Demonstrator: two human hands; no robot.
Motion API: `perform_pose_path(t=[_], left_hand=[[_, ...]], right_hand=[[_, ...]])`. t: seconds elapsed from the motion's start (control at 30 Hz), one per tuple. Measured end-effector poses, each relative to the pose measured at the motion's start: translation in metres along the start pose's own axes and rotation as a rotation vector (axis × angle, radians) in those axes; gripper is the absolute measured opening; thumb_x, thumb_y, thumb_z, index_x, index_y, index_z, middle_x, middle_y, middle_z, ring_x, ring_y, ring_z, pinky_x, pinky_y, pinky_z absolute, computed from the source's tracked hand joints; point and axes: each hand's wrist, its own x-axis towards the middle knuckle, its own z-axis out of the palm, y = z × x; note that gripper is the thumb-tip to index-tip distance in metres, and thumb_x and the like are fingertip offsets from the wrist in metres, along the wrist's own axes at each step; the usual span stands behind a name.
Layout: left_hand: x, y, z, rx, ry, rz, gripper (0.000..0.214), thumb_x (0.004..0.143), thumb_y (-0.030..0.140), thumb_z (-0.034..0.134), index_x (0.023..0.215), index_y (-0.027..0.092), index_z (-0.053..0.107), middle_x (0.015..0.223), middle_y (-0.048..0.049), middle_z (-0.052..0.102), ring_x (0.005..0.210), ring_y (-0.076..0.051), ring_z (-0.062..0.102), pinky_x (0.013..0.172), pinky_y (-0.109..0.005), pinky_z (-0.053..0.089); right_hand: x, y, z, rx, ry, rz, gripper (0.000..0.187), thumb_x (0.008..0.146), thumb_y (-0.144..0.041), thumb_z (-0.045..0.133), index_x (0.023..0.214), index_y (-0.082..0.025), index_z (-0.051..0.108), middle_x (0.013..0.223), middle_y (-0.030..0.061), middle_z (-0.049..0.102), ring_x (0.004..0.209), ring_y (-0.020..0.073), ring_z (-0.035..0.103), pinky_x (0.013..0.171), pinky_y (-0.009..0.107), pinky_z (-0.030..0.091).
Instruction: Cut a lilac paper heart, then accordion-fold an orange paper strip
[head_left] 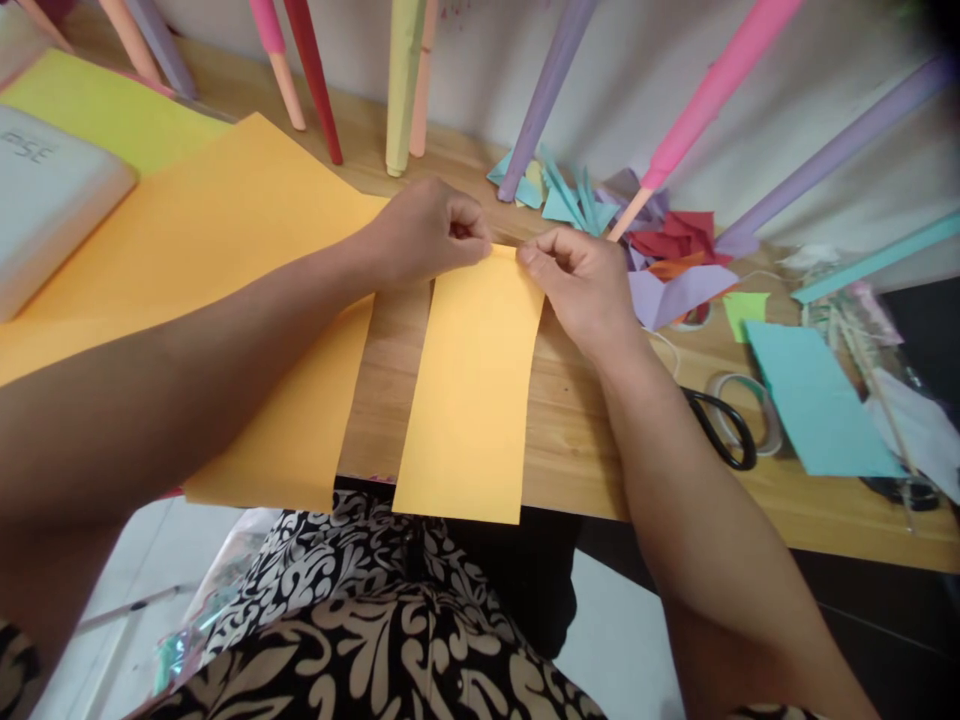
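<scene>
A strip of yellow-orange paper (472, 390) lies on the wooden table, its lower end sticking out past the front edge. Its far edge is turned over in a narrow fold. My left hand (431, 230) pinches the left end of that fold, fingers curled. At the right end, my right hand (581, 275) grips the same fold between thumb and fingers. Left of the strip spreads a large yellow-orange sheet (292, 430), partly hidden under my left forearm.
Colored paper tubes, among them a purple one (547, 95) and a pink one (720, 90), lean against the wall. Paper scraps (679, 240), black-handled scissors (720, 425), a tape roll (772, 425) and a turquoise sheet (821, 400) lie right. A white box (60, 200) rests at left.
</scene>
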Motion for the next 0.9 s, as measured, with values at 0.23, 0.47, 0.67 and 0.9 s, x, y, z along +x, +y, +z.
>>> perform_pose_path(t=[0.23,0.47,0.67,0.9], left_hand=[[-0.001,-0.005,-0.006,-0.216,0.037,-0.091,0.017,0.078,0.035,0.060,0.076,0.019,0.066,0.079,-0.0020,0.068,0.079,-0.018,0.057,0.072,-0.033,0.045],[-0.001,-0.007,-0.008,-0.220,0.034,-0.127,0.019,0.079,0.038,0.062,0.078,0.019,0.066,0.080,0.0000,0.066,0.081,-0.015,0.049,0.075,-0.034,0.040],[0.000,-0.003,0.002,-0.072,0.038,-0.039,0.019,0.073,0.034,0.056,0.074,0.017,0.066,0.072,0.0002,0.065,0.073,-0.014,0.054,0.067,-0.030,0.039],[0.000,0.001,0.003,-0.097,0.022,0.021,0.019,0.074,0.035,0.057,0.073,0.018,0.065,0.073,0.0005,0.064,0.069,-0.013,0.053,0.066,-0.029,0.039]], right_hand=[[0.001,0.005,-0.001,0.079,0.067,0.055,0.017,0.088,-0.035,0.061,0.076,-0.023,0.064,0.075,-0.0012,0.063,0.075,0.0159,0.061,0.072,0.033,0.050],[0.001,0.004,-0.002,0.072,0.064,0.030,0.014,0.088,-0.031,0.060,0.079,-0.023,0.067,0.078,-0.0012,0.067,0.076,0.0156,0.062,0.072,0.032,0.049],[-0.003,-0.010,-0.004,0.005,-0.084,0.020,0.011,0.083,-0.028,0.066,0.077,-0.022,0.073,0.069,-0.0027,0.065,0.068,0.0145,0.057,0.069,0.031,0.047],[-0.001,-0.006,-0.005,0.045,-0.084,0.034,0.012,0.082,-0.028,0.065,0.074,-0.022,0.072,0.067,-0.0034,0.063,0.067,0.0133,0.057,0.069,0.032,0.049]])
